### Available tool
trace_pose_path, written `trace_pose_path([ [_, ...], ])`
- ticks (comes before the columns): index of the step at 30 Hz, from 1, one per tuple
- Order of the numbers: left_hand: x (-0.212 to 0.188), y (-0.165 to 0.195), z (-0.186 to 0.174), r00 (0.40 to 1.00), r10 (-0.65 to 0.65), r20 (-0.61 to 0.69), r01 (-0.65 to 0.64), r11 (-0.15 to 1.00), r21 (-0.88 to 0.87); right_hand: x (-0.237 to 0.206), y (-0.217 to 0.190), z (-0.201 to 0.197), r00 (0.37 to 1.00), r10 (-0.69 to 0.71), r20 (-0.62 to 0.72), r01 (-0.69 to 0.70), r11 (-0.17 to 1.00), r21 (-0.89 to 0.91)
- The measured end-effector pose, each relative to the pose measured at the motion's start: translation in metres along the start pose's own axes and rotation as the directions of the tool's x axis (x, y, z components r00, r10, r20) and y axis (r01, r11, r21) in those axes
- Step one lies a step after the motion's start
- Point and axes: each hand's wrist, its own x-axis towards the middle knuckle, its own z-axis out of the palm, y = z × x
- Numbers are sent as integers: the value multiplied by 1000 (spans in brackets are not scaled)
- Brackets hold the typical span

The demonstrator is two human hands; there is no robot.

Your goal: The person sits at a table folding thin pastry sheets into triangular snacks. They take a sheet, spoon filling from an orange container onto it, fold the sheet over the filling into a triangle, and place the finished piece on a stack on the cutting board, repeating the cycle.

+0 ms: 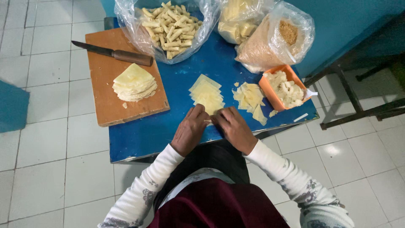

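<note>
My left hand (190, 130) and my right hand (233, 128) meet at the near edge of a blue table (139, 135), fingers curled together over a small pale wrapper roll (209, 122) pressed between them. Just beyond the fingertips lies a fanned stack of square yellow wrappers (206, 93). To its right sits a loose pile of cut wrapper pieces (250, 99). An orange tub (267, 90) of chunky white filling stands at the right edge.
A wooden cutting board (109, 90) at the left carries a knife (114, 53) and a stack of triangular wrappers (135, 82). A clear bag of finished rolls (168, 25), a bag of crumbs (270, 42) and another bag (236, 19) stand at the back. White tiled floor surrounds the table.
</note>
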Motion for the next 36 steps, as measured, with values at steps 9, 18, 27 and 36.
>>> trace_pose_path([
  [9, -23, 14, 10, 981, -194, -28, 195, 978, 71, -7, -17, 1, 993, 115, 19, -111, 982, -153],
  [18, -41, 19, 17, 1000, -1, -29, 9, 967, 256, 28, 19, 13, 993, 109, 54, -105, 993, -61],
  [27, -44, 18, 20, 999, -9, -39, 17, 975, 221, 68, 18, -2, 982, 67, 178, -111, 962, 251],
  [36, -39, 22, 18, 998, -26, -59, 39, 974, 222, 233, 38, -35, 953, 57, -296, 165, 723, 671],
])
